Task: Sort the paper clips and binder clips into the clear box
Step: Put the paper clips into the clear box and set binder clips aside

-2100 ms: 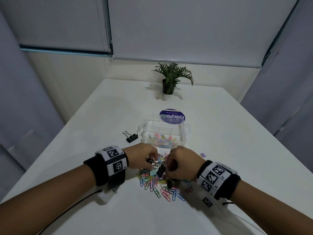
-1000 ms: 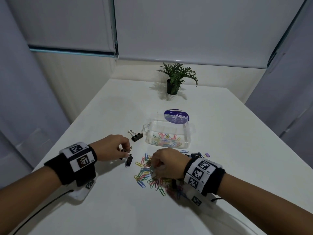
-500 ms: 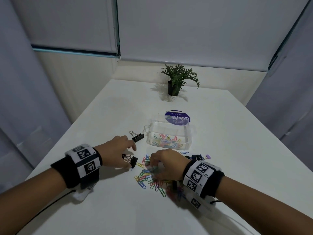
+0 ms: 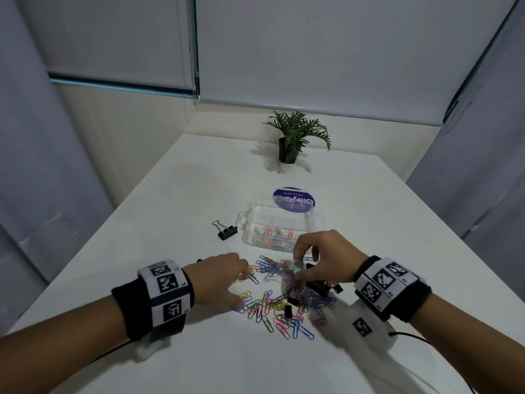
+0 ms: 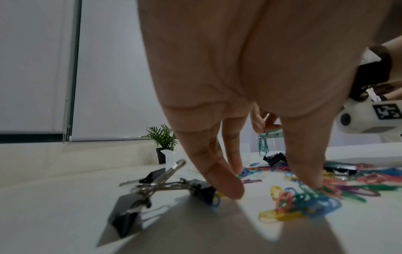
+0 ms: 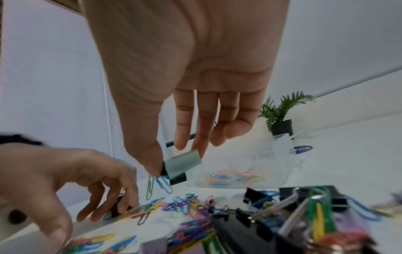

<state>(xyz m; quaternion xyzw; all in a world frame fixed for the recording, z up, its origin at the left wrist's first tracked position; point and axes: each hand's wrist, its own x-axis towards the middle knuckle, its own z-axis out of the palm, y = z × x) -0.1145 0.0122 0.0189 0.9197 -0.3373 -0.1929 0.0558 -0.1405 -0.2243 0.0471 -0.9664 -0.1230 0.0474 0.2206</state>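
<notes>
A heap of coloured paper clips [image 4: 272, 304] lies on the white table [image 4: 176, 194], with black binder clips [image 4: 318, 287] mixed in on the right. Behind it stands the clear box [image 4: 284, 223], holding several paper clips. My right hand [image 4: 297, 261] hovers just above the heap and pinches a pale green binder clip [image 6: 182, 163]; two paper clips [image 6: 161, 183] dangle from it. My left hand [image 4: 243, 282] is open, its fingertips [image 5: 230, 189] down on the table and on clips at the heap's left edge. Two black binder clips [image 5: 126, 218] lie just left of it.
Another black binder clip [image 4: 227, 232] lies left of the box. The box lid [image 4: 294, 199] with a purple label rests behind the box. A small potted plant [image 4: 289, 143] stands at the table's far end. Cables trail from both wrist cameras.
My left hand has let go of the black binder clips and moved right onto the paper clips. My right hand has risen from the heap, holding the green binder clip.
</notes>
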